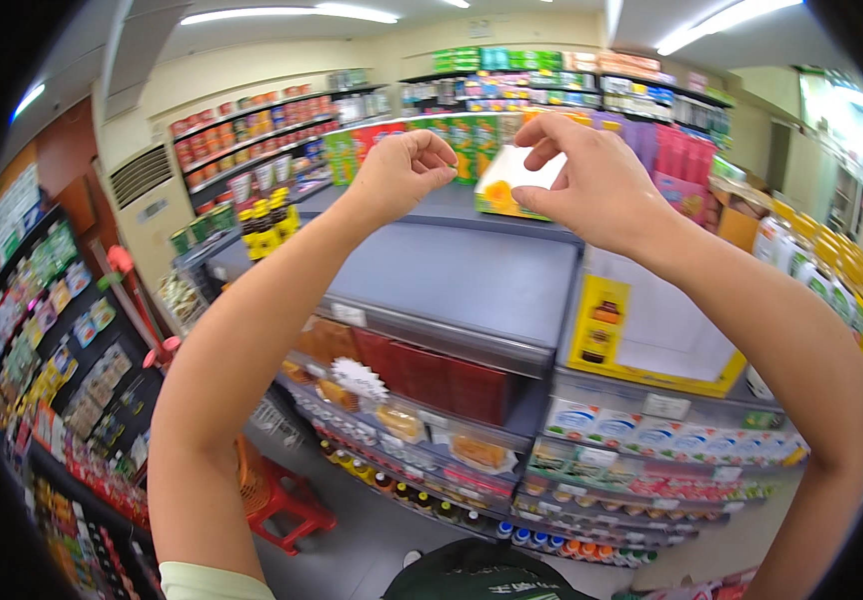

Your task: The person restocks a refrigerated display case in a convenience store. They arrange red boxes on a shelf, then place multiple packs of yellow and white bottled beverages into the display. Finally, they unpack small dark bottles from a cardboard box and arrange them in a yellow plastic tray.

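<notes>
My left hand (410, 174) is raised over the grey top shelf (446, 262), its fingers curled with a gap near the thumb, and nothing shows in it. Over a white-topped carton with a yellow and green side (503, 191), my right hand (589, 176) has thumb and fingers spread apart; whether it touches the carton I cannot tell. Behind both hands stands a row of green packages (469, 146), with purple packages (638, 139) and pink packages (683, 161) farther right. Dark bottles with yellow labels (268, 221) stand left of my left forearm.
A yellow-edged display box (596, 322) sits right of the shelf. Packaged bread (401, 420) and small cartons (626, 431) fill lower tiers. A red plastic stool (289, 510) stands on the floor at lower left. Yellow-capped bottles (814, 255) stand at right, a stocked rack (64, 360) at left.
</notes>
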Available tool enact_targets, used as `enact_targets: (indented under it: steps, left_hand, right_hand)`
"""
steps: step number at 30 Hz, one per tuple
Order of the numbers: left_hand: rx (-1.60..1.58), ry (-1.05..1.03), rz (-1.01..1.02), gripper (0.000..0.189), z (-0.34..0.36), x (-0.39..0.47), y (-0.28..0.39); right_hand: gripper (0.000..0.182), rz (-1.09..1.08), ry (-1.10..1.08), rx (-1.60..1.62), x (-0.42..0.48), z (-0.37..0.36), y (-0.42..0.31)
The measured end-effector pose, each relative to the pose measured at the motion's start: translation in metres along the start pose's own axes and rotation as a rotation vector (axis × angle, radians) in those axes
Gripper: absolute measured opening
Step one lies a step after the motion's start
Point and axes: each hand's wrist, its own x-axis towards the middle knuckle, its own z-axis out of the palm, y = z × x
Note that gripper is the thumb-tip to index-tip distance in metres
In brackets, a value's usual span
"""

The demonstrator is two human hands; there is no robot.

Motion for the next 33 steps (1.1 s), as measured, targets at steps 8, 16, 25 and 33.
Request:
enact_targets:
  steps: [8, 16, 25, 33]
  left_hand:
    - [-0.142, 0.455, -0.312, 0.023, -0.117, -0.095, -0.138]
    - [-0.253, 0.603, -0.609, 0.028, -0.169, -0.167, -0.275]
    - [-0.234, 0.627, -0.428, 0.041, -0.148, -0.151, -0.341]
    - [-0.304, 0.495, -0.377, 0.046, -0.147, -0.14, -0.348]
  right_hand:
    - [0.047, 0.035, -0.15, 0.505, 0.071, 0.122, -0.071]
    - [0.044, 0.226, -0.278, 0.694, 0.13, 0.281, -0.132]
    - [0.042, 0.232, -0.021, 0.415, 0.214, 0.4, -0.17]
    - [0.044, 0.222, -0.147, 0.13, 0.271, 0.417, -0.184]
